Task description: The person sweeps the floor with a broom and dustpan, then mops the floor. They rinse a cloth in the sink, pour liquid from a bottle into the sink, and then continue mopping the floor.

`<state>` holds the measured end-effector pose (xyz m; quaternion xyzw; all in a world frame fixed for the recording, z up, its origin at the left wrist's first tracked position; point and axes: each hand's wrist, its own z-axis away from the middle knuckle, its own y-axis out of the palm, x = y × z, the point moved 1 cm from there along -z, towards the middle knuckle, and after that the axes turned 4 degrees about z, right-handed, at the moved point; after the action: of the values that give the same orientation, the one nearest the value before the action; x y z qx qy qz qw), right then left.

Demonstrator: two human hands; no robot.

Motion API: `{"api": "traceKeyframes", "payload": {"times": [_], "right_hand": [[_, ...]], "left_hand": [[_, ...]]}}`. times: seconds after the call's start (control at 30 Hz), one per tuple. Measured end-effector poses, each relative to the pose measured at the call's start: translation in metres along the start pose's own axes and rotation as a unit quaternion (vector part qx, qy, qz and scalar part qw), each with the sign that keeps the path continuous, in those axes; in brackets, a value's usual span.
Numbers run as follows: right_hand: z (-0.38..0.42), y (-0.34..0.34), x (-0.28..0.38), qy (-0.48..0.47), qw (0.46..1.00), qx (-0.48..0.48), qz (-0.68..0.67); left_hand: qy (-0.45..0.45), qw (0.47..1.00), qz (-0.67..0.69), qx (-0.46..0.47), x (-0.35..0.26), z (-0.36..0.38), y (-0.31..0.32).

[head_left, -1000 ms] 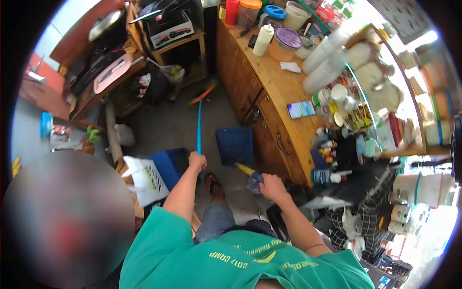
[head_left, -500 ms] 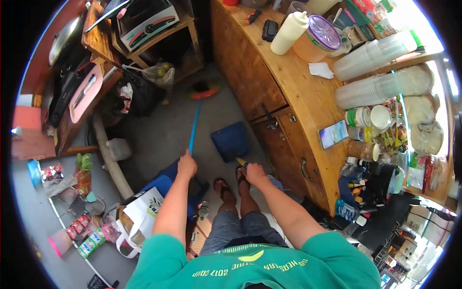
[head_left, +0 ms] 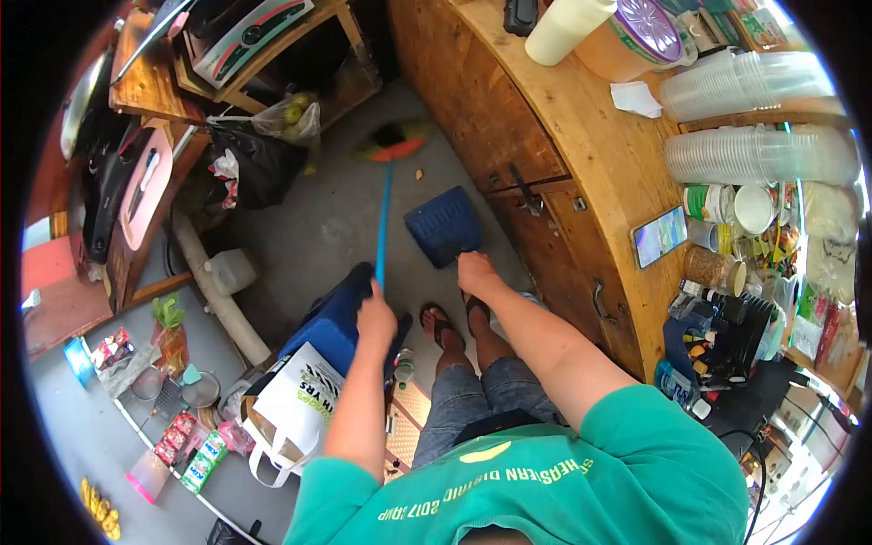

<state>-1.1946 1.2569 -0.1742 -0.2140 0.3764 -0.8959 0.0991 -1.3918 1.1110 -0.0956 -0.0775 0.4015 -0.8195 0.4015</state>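
My left hand (head_left: 375,318) is closed around the top of a broom's blue handle (head_left: 383,218). At its far end the broom head (head_left: 392,145), orange-red with a dark, slightly blurred brush, rests over the grey floor. My right hand (head_left: 477,272) grips the handle of a dark blue dustpan (head_left: 443,225), which lies low over the floor between the broom and the wooden cabinet. A small brownish scrap (head_left: 420,174) lies on the floor between broom head and dustpan. My sandalled feet (head_left: 440,324) stand just behind the dustpan.
The wooden cabinet (head_left: 509,109) bounds the floor on the right, with a phone (head_left: 660,237) on its counter. On the left are a black plastic bag (head_left: 263,168), a white jug (head_left: 232,271) and a pipe (head_left: 213,282). A white tote bag (head_left: 295,400) stands beside my left arm.
The dustpan has moved forward, toward the broom head. The broom head has shifted slightly, and the scrap now shows beside it. My view has shifted forward a little.
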Motion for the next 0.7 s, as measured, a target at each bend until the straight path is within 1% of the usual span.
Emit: {"api": "traceKeyframes", "payload": {"times": [0.03, 0.07, 0.17, 0.2, 0.23, 0.33, 0.37, 0.4, 0.43, 0.47, 0.5, 0.53, 0.6, 0.67, 0.7], "right_hand": [[-0.008, 0.006, -0.004, 0.008, 1.000, 0.011, 0.000], [-0.011, 0.007, -0.006, 0.017, 1.000, 0.022, 0.000], [-0.005, -0.013, -0.006, 0.010, 0.999, 0.033, 0.009], [-0.003, -0.019, -0.006, 0.009, 0.999, 0.032, 0.005], [-0.001, -0.024, -0.007, 0.006, 0.999, 0.035, 0.000], [0.001, -0.025, -0.015, 0.010, 0.999, 0.029, -0.013], [0.003, -0.021, -0.019, 0.018, 0.999, 0.024, -0.021], [0.007, -0.015, -0.025, 0.020, 0.999, 0.022, -0.020], [0.014, -0.006, -0.030, 0.010, 1.000, 0.009, -0.015], [0.021, 0.000, -0.035, 0.001, 1.000, -0.003, -0.009], [0.030, -0.001, -0.039, 0.006, 1.000, -0.005, -0.004], [0.042, -0.004, -0.041, 0.025, 1.000, 0.011, -0.010], [0.060, -0.020, -0.045, 0.044, 0.999, 0.026, -0.006], [0.078, -0.034, -0.048, 0.103, 0.993, 0.053, -0.025], [0.078, -0.023, -0.057, 0.105, 0.993, 0.060, -0.015]], "left_hand": [[0.013, 1.000, 0.007, 0.004, 0.005, 0.037, 0.003], [0.016, 0.999, -0.007, 0.031, 0.017, 0.075, 0.003], [-0.017, 0.997, 0.027, 0.074, 0.004, 0.179, -0.066], [-0.028, 0.997, 0.040, 0.057, 0.010, 0.202, -0.074], [-0.038, 0.997, 0.054, 0.041, 0.015, 0.216, -0.082], [-0.041, 0.998, 0.043, 0.014, 0.018, 0.218, -0.097], [-0.010, 0.996, 0.083, -0.016, 0.023, 0.199, -0.093], [-0.011, 0.995, 0.100, -0.020, 0.022, 0.171, -0.092], [-0.007, 0.994, 0.093, -0.048, 0.025, 0.135, -0.081], [0.087, 0.987, 0.072, -0.117, 0.036, 0.088, -0.061], [0.096, 0.989, 0.048, -0.106, 0.031, 0.041, -0.052], [0.092, 0.989, 0.041, -0.106, 0.010, 0.002, -0.055], [0.093, 0.987, 0.067, -0.110, -0.007, -0.084, -0.031], [0.084, 0.989, 0.077, -0.096, -0.017, -0.133, 0.000], [0.055, 0.994, 0.064, -0.069, -0.020, -0.142, 0.019]]}}
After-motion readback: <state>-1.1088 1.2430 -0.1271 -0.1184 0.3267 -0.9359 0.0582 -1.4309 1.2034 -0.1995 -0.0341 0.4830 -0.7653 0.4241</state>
